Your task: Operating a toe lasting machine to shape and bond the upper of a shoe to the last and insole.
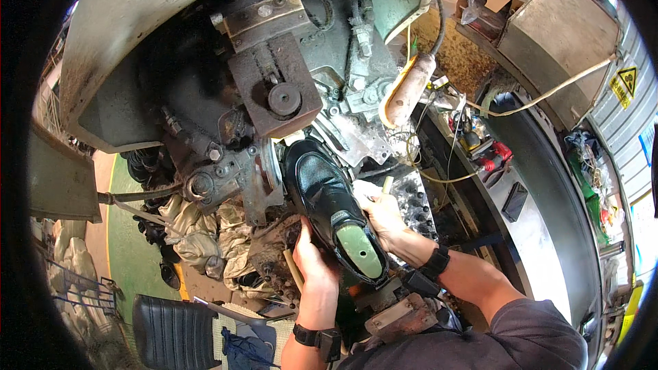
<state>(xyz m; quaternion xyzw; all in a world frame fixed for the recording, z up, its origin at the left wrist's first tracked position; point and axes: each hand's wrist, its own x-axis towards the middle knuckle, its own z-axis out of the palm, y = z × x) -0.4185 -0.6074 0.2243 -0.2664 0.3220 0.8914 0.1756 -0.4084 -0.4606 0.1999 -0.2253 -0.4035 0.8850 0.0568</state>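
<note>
A black leather shoe (317, 177) with a pale green shoe last (361, 252) inside it is held between my two hands. Its toe points away from me, up against the machine, and its heel end lies nearest me. My left hand (315, 260) grips the left side of the shoe toward the heel, thumb upward. On the opposite side my right hand (381, 214) is closed around the shoe's edge; some of its fingers are hidden beneath. The machine's dark metal block (274, 89) with a round knob stands just beyond the toe.
A lamp (410, 89) hangs at the machine's right. Tools, among them a red power tool (495, 156), and a black phone-like object (514, 201) lie on the right bench. Behind my left arm are a black chair (173, 329) and cloth bundles (195, 233).
</note>
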